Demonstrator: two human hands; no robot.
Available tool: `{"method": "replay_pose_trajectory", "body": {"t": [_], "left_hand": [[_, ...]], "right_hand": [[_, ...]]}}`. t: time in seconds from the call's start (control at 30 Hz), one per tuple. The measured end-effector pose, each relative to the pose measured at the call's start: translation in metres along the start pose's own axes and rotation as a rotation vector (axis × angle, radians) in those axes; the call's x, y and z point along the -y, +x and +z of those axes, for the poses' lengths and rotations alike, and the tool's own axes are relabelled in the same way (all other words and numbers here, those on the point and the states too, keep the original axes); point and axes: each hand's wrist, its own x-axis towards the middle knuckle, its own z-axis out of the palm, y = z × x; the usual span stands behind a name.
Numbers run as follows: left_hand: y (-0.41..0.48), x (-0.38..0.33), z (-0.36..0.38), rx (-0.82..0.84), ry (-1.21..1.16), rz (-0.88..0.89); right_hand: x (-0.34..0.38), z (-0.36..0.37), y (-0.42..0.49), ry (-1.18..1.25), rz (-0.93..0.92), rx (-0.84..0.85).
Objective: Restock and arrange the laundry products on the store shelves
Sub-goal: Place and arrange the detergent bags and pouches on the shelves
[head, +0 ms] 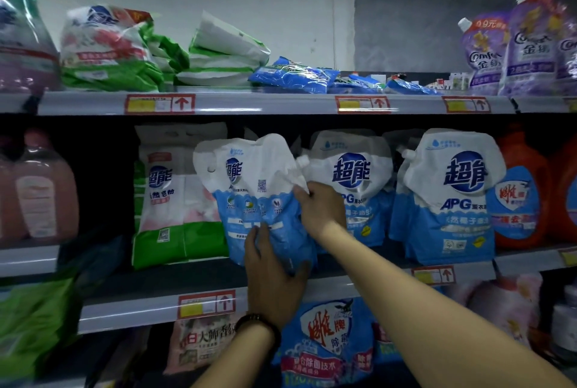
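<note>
Shop aisle: tiered shelves (pixel 218 103) with price labels (pixel 160 103), stocked with detergent pouches (pixel 449 194) and bottles (pixel 521 194).

Both arms reach forward and up, and both are bare. The left hand (pixel 273 281), with a dark band (pixel 260 323) on its wrist, is lower and curls its fingers and thumb round the bottom of a pouch (pixel 249 188). The right hand (pixel 321 209) is higher and pinches the pouch's side.
</note>
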Motion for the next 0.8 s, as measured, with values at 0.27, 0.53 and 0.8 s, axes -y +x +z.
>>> {"method": "replay_pose_trajectory", "body": {"t": [0.27,0.53,0.8], "left_hand": [[0.006,-0.071,-0.003,-0.104,-0.308,-0.305],[-0.009,-0.103,-0.021,0.030,-0.219,-0.409],[-0.037,-0.098,-0.023,-0.184,-0.277,-0.438]], "right_hand": [[0.056,-0.013,-0.034,-0.150,-0.370,-0.150],[0.058,-0.036,-0.062,-0.151,-0.373,-0.213],[0.073,-0.023,-0.078,-0.228,-0.350,-0.110]]}}
